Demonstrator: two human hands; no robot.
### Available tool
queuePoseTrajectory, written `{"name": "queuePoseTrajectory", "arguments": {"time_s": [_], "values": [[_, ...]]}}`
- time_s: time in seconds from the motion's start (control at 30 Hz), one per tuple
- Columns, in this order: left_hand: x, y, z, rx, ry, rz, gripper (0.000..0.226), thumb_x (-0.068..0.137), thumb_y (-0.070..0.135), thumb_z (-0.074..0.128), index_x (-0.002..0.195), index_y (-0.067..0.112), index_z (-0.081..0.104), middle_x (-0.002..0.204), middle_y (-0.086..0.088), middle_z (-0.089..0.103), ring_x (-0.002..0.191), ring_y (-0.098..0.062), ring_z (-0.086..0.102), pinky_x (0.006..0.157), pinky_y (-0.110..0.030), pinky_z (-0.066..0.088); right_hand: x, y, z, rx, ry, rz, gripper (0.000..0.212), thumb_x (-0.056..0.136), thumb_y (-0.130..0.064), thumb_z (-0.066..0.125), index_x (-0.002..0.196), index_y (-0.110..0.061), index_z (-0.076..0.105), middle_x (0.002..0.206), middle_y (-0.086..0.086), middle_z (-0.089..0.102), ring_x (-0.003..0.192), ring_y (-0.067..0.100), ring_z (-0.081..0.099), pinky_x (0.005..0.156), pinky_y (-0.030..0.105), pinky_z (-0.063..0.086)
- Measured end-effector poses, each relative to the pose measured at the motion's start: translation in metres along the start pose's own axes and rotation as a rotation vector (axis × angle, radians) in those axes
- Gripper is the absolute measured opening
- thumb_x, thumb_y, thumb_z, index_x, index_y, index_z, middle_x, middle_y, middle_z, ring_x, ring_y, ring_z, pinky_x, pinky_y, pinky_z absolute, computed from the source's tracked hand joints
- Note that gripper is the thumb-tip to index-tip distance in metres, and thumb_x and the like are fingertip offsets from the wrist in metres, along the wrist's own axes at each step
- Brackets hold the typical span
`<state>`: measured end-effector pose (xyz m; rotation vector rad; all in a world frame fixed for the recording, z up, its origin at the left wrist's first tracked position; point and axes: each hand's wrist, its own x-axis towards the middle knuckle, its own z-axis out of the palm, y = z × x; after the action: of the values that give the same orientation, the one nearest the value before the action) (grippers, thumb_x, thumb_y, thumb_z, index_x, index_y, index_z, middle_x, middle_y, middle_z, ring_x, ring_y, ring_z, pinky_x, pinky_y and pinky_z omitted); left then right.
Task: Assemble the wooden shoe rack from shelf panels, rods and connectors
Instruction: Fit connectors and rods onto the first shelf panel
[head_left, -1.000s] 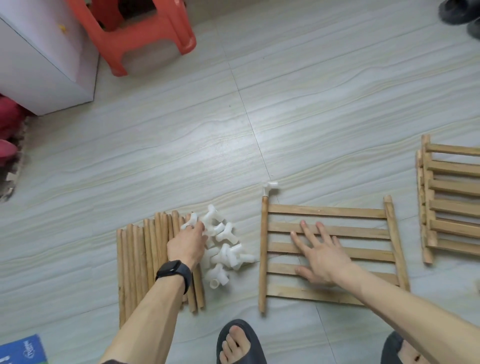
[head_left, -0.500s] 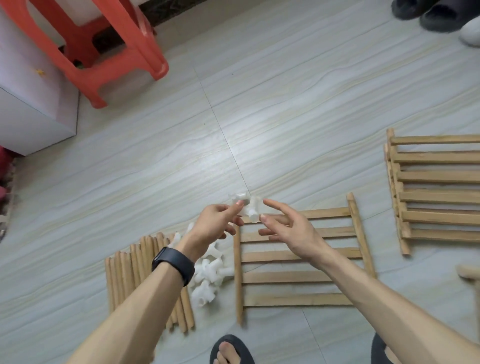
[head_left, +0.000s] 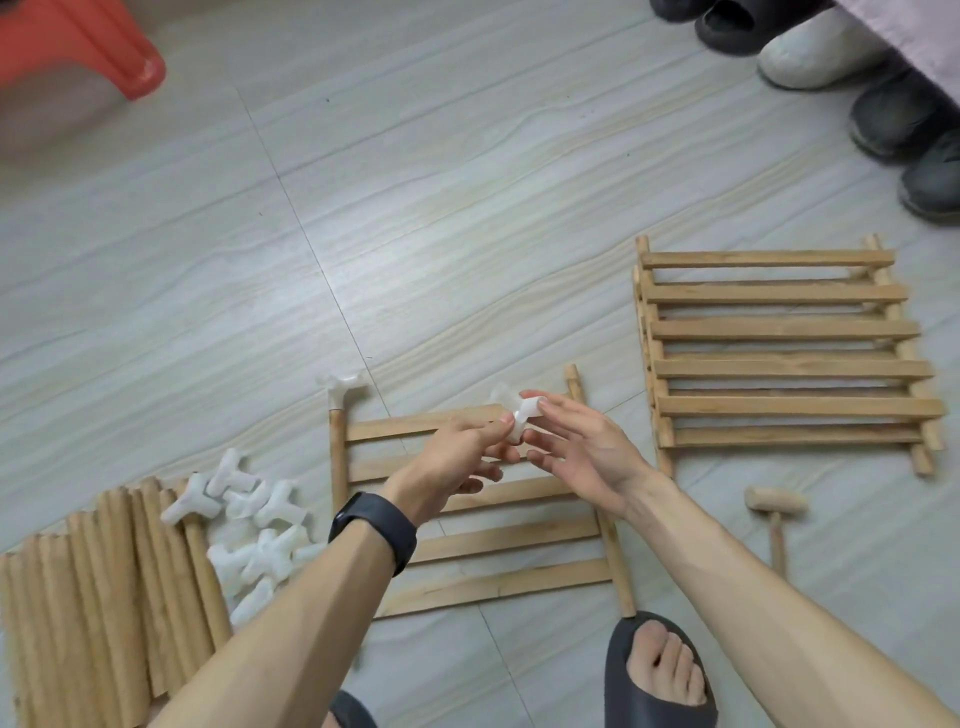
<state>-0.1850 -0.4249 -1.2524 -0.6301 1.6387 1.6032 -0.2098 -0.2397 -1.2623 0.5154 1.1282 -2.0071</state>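
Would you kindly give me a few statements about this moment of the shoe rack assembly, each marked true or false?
1. The left hand pinches a white connector above the near shelf panel, and the right hand touches it. True.
2. The mallet is in the right hand. False: the mallet lies on the floor, right of that panel.
3. The panel's far left post bears a fitted connector. True.
4. Its far right post also bears one. False: the far right post has a bare end.
5. The rods lie right of the panel. False: the rods lie left of it, beside the loose connectors.
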Motion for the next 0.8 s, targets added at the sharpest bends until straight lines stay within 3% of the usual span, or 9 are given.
{"name": "queuePoseTrajectory", "arguments": {"time_s": [0.2,0.3,0.37,0.43,0.5,0.57,0.67,0.8], "values": [[0.015,-0.011,0.008,0.108,-0.001,-0.021,0.045,0.098,0.061,0.050,0.102,0.025,0.076,0.084,0.013,0.071,0.070,-0.008,0.060,0.067,-0.025,0.043,0.007,-0.006,-0.013,-0.184,0.012,0.048,0.042,0.090,-0.030,0.070,0.126,-0.008,0.067,0.099,0.004,0.071,0.079,0.015,0.065,0.070,0.029,0.048],[0.027,-0.017,0.010,0.425,0.187,0.083,0.039,0.099,0.052,0.051,0.109,0.019,0.070,0.112,0.001,0.071,0.099,-0.017,0.064,0.090,-0.034,0.051,0.019,-0.014,-0.020,-0.256,0.102,0.025,0.031,0.100,-0.024,0.062,0.125,-0.008,0.068,0.099,0.003,0.069,0.077,0.013,0.062,0.066,0.027,0.049],[0.030,-0.026,0.004,0.809,0.419,0.143,0.047,0.097,0.051,0.052,0.133,0.021,0.054,0.142,-0.010,0.053,0.131,-0.029,0.046,0.110,-0.042,0.039,0.029,-0.025,-0.026,-0.434,0.186,-0.018,0.028,0.104,-0.022,0.056,0.127,-0.010,0.066,0.102,0.004,0.066,0.080,0.011,0.061,0.064,0.025,0.050],[0.028,-0.037,-0.007,1.101,0.460,0.116,0.075,0.095,0.059,0.050,0.156,0.027,0.023,0.165,-0.014,0.017,0.150,-0.040,0.014,0.121,-0.052,0.018,0.041,-0.038,-0.033,-0.692,0.278,-0.081,0.031,0.106,-0.022,0.053,0.133,-0.011,0.064,0.101,0.002,0.066,0.081,0.009,0.061,0.066,0.024,0.052],[0.029,-0.049,-0.022,1.268,0.370,0.035,0.093,0.092,0.071,0.046,0.159,0.037,-0.009,0.169,-0.006,-0.013,0.152,-0.046,-0.011,0.119,-0.064,0.004,0.054,-0.053,-0.039,-0.891,0.338,-0.146,0.034,0.107,-0.023,0.051,0.137,-0.012,0.061,0.105,0.000,0.065,0.090,0.010,0.061,0.079,0.030,0.056],[0.030,-0.058,-0.032,1.326,0.309,0.006,0.094,0.091,0.077,0.038,0.154,0.043,-0.024,0.166,0.000,-0.025,0.151,-0.044,-0.018,0.117,-0.070,0.006,0.066,-0.068,-0.040,-1.054,0.360,-0.199,0.038,0.106,-0.025,0.050,0.141,-0.012,0.059,0.113,-0.002,0.062,0.103,0.012,0.058,0.096,0.035,0.050],[0.030,-0.060,-0.036,1.339,0.268,0.015,0.100,0.088,0.081,0.037,0.151,0.043,-0.030,0.163,0.001,-0.032,0.150,-0.044,-0.022,0.117,-0.068,0.017,0.081,-0.085,-0.038,-1.186,0.376,-0.234,0.039,0.106,-0.024,0.049,0.141,-0.009,0.058,0.116,0.001,0.062,0.104,0.012,0.053,0.099,0.033,0.044],[0.031,-0.059,-0.032,1.384,0.274,-0.006,0.114,0.080,0.087,0.043,0.151,0.038,-0.031,0.163,-0.002,-0.033,0.149,-0.048,-0.021,0.114,-0.065,0.027,0.090,-0.086,-0.035,-1.273,0.340,-0.171,0.040,0.108,-0.025,0.045,0.143,-0.010,0.056,0.135,0.008,0.063,0.116,0.016,0.055,0.107,0.031,0.040]]}}
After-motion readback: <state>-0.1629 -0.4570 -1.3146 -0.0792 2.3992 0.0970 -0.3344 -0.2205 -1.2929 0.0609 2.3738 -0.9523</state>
